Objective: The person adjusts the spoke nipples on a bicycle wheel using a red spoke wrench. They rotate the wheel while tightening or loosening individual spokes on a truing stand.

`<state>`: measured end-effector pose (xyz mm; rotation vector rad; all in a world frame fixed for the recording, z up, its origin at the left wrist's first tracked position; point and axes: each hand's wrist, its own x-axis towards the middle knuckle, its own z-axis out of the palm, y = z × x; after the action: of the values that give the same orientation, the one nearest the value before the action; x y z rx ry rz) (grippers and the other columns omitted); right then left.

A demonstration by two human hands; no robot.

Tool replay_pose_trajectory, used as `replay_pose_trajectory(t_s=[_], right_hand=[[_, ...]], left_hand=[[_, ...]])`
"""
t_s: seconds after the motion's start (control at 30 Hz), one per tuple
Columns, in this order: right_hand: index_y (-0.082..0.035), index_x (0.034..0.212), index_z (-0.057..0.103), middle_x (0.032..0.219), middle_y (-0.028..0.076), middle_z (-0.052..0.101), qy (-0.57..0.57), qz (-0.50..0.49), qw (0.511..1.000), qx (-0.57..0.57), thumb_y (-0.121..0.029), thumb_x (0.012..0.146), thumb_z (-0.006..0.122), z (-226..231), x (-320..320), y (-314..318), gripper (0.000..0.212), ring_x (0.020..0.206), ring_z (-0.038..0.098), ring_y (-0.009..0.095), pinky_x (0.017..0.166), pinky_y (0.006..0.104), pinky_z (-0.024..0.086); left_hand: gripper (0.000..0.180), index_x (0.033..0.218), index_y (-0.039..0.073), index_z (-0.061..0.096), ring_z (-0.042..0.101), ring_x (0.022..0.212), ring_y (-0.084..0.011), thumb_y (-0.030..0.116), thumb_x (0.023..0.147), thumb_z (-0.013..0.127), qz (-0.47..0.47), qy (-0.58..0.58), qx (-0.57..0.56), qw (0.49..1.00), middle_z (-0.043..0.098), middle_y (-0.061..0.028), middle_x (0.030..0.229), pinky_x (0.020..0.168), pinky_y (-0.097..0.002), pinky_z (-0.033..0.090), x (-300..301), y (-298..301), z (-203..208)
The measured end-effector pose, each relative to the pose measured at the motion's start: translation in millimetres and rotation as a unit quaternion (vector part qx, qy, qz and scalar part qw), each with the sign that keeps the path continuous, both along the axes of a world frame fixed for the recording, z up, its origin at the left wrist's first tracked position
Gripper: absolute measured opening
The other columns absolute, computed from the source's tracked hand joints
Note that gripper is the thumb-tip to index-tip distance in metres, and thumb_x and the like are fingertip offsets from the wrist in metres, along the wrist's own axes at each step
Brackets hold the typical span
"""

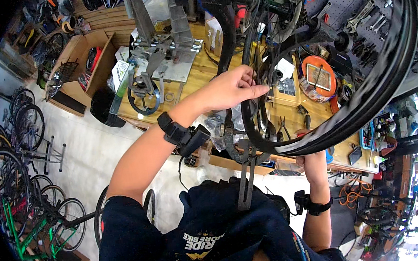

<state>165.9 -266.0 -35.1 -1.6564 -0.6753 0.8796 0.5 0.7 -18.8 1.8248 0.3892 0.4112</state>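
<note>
A bicycle wheel (pixel 322 141) with a black tyre stands upright in front of me, its tyre blurred at the right. Dark curved arms of a wheel stand (pixel 225 32) rise beside it, and a slotted metal bracket (pixel 246 185) points toward my body. My left hand (pixel 237 87) is at the wheel's left side, fingers curled and thumb stretched toward the rim and spokes. Whatever lies between its fingertips cannot be made out. My right hand (pixel 302 160) is behind the near part of the wheel, which hides most of its fingers. A small red patch shows above the rim there.
A wooden workbench (pixel 198 78) bears a metal fixture with a round handwheel (pixel 143 94), an orange round tray (pixel 331 92) and loose tools. Wrenches (pixel 360 15) hang on a pegboard behind. Several bicycles (pixel 30 225) stand at the left, near a wooden box (pixel 84 62).
</note>
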Motion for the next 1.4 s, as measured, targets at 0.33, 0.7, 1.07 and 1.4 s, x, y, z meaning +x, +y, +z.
replay_pose_trajectory(t_s=[0.33, 0.7, 1.07, 1.4], right_hand=[[-0.004, 0.115, 0.056, 0.064, -0.004, 0.047, 0.004, -0.074, 0.997, 0.009, -0.006, 0.095, 0.052, 0, -20, -9, 0.02, 0.048, 0.036, 0.003, 0.044, 0.0199, 0.025], [-0.005, 0.113, 0.055, 0.062, -0.006, 0.044, -0.019, -0.062, 0.998, -0.009, -0.009, 0.096, 0.054, 3, -21, -7, 0.018, 0.047, 0.035, 0.002, 0.044, 0.0195, 0.024], [-0.003, 0.112, 0.056, 0.075, -0.004, 0.051, -0.139, 0.006, 0.99, -0.013, -0.02, 0.1, 0.054, -12, -4, -2, 0.021, 0.055, 0.043, 0.002, 0.048, 0.0181, 0.031], [-0.002, 0.115, 0.058, 0.074, -0.004, 0.054, -0.035, 0.078, 0.996, -0.032, -0.008, 0.095, 0.056, 28, 2, 30, 0.021, 0.058, 0.043, 0.003, 0.051, 0.0187, 0.032]], left_hand=[[0.037, 0.088, 0.004, 0.062, 0.06, 0.066, -0.0089, 0.04, 0.092, 0.066, -0.093, -0.137, -0.256, 0.952, 0.067, -0.0054, 0.076, 0.061, -0.022, 0.047, -5, -26, 108], [0.028, 0.089, 0.001, 0.063, 0.065, 0.067, -0.0112, 0.028, 0.095, 0.065, -0.101, -0.061, -0.179, 0.977, 0.068, -0.0053, 0.079, 0.061, -0.0228, 0.05, -12, -20, 91], [0.071, 0.096, -0.006, 0.063, 0.058, 0.075, -0.0153, 0.065, 0.088, 0.058, -0.046, 0.037, -0.063, 0.996, 0.064, -0.0081, 0.081, 0.067, -0.0284, 0.047, -7, 4, 1], [0.072, 0.115, -0.006, 0.053, 0.062, 0.083, -0.0198, 0.054, 0.081, 0.074, -0.017, 0.071, 0.004, 0.997, 0.064, -0.0125, 0.095, 0.075, -0.0297, 0.051, 0, -2, -1]])
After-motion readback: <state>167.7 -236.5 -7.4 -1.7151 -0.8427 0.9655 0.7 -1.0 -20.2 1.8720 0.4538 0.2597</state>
